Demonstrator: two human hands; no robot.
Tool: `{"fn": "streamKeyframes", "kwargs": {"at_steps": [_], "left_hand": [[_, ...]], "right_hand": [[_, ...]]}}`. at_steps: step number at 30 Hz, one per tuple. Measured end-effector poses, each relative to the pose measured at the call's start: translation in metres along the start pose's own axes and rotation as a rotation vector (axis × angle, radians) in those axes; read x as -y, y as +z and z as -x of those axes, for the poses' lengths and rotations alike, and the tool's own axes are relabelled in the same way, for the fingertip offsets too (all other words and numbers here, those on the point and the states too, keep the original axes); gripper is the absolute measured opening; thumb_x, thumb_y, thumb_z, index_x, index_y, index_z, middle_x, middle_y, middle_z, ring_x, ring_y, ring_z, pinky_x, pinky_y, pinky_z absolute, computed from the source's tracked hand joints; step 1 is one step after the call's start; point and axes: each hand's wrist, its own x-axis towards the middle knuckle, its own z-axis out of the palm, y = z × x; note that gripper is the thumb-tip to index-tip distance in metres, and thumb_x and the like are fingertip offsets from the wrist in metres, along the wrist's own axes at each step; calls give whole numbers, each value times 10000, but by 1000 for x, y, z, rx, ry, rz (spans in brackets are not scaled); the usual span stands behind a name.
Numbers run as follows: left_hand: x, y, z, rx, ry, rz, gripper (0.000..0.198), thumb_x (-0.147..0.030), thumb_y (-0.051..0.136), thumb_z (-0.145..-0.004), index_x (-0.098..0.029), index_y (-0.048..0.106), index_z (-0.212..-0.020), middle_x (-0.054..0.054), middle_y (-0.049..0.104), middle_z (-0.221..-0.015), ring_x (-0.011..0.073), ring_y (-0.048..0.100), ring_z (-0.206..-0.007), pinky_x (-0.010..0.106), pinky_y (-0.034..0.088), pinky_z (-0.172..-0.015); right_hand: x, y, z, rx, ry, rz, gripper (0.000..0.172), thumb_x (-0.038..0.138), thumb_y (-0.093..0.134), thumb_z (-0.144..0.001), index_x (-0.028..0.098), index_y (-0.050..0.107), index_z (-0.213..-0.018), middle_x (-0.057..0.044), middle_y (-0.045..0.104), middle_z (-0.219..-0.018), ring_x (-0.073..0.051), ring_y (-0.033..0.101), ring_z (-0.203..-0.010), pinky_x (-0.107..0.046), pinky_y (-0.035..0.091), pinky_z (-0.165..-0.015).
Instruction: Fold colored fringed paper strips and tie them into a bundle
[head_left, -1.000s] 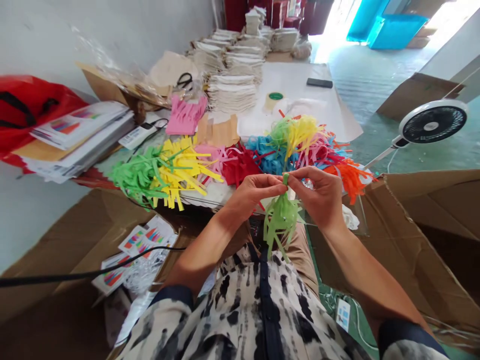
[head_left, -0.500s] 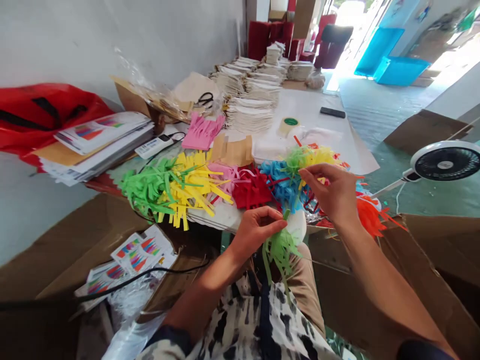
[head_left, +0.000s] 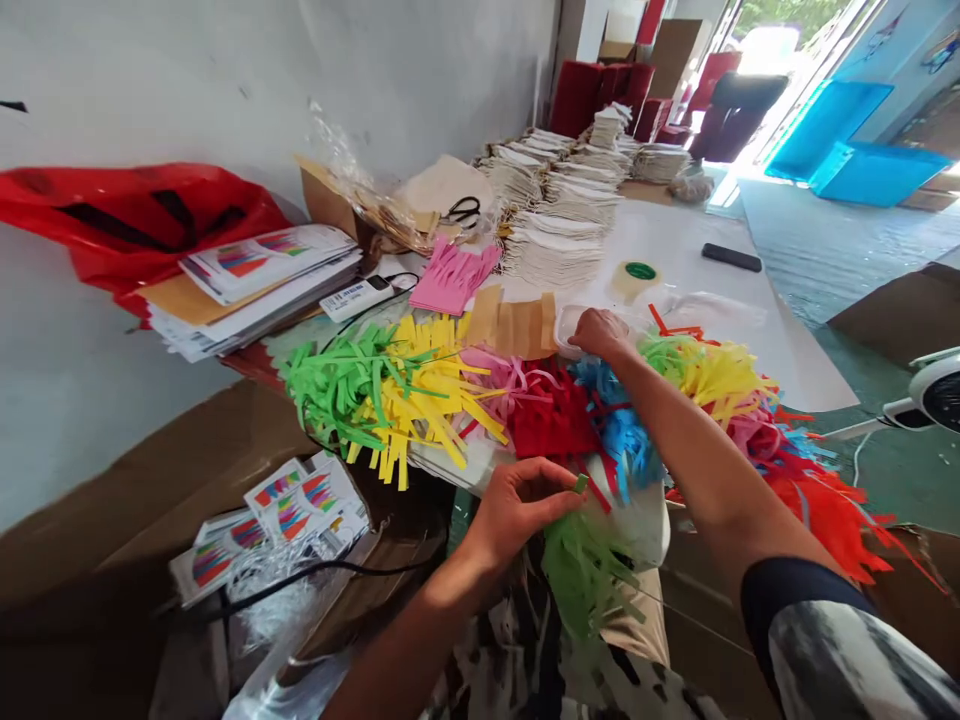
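Pinched between the thumb and fingers of my left hand [head_left: 525, 505] is a light green paper tassel [head_left: 589, 570], its strips hanging below the table edge. My right hand [head_left: 600, 332] reaches into a shallow white tray [head_left: 566, 325]; its fingertips are down and hidden, so any hold is unclear. Along the table front lie fringed bundles: green [head_left: 341, 385], yellow [head_left: 427, 390], dark red [head_left: 551, 410] and blue [head_left: 630, 440]. Right of my right forearm, yellow [head_left: 720, 375] and orange-red [head_left: 832, 505] tassels hang together over the edge.
Brown card [head_left: 514, 322] and pink fringe [head_left: 456, 275] lie behind the bundles. Farther back are tape [head_left: 634, 278], a phone [head_left: 731, 257], scissors [head_left: 463, 210] and paper stacks [head_left: 555, 245]. Printed sheets [head_left: 262, 262] sit left; a fan [head_left: 941, 390] stands right.
My right hand has moved left and back, from the tassels to the white tray. My left hand still holds the green tassel. The view has shifted, so the table contents appear farther right.
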Motion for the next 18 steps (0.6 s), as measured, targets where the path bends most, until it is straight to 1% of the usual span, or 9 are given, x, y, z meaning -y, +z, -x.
{"fn": "streamKeyframes", "kwargs": {"at_steps": [3, 6, 10, 15, 17, 18], "left_hand": [[-3, -8, 2, -28, 19, 57, 360, -455, 930, -743, -179, 735, -867, 68, 813, -865, 180, 738, -794, 272, 540, -764], [-5, -11, 3, -55, 63, 73, 378, -501, 883, -797, -178, 708, -885, 52, 787, -808, 153, 697, -730, 254, 522, -714], [-10, -8, 8, -68, 113, 117, 356, -463, 882, -809, -180, 688, -904, -1, 715, -731, 111, 629, -664, 223, 489, -673], [-18, 1, 19, -45, 193, 85, 317, -440, 852, -845, -182, 673, -896, -20, 675, -723, 101, 606, -657, 223, 486, -684], [-20, 2, 23, -62, 226, 34, 317, -451, 843, -851, -183, 679, -894, -20, 668, -727, 108, 605, -666, 231, 489, -693], [-20, 2, 24, -84, 248, 7, 313, -453, 839, -854, -184, 685, -898, -20, 666, -730, 110, 606, -674, 234, 489, -701]], "right_hand": [[2, 3, -4, -6, 27, 14, 402, 247, 718, -859, 111, 788, -1231, -239, 762, -1212, -313, 713, -1132, -360, 523, -906], [-2, 1, 4, -54, 29, 16, 387, 225, 654, -880, 147, 791, -1233, -219, 757, -1246, -308, 701, -1147, -374, 513, -925], [-10, -7, 23, -156, 4, 10, 366, 242, 559, -932, 195, 799, -1204, -198, 762, -1243, -319, 696, -1152, -406, 492, -934], [-9, -27, 46, -279, -53, -17, 331, 243, 532, -916, 146, 796, -1090, -219, 771, -1186, -349, 699, -1125, -443, 458, -948], [-6, -36, 62, -312, -94, -45, 295, 245, 543, -905, 149, 788, -1037, -199, 783, -1142, -336, 707, -1092, -417, 461, -913], [-4, -40, 74, -322, -118, -57, 272, 261, 554, -907, 167, 782, -1020, -168, 792, -1110, -314, 715, -1065, -391, 465, -888]]}}
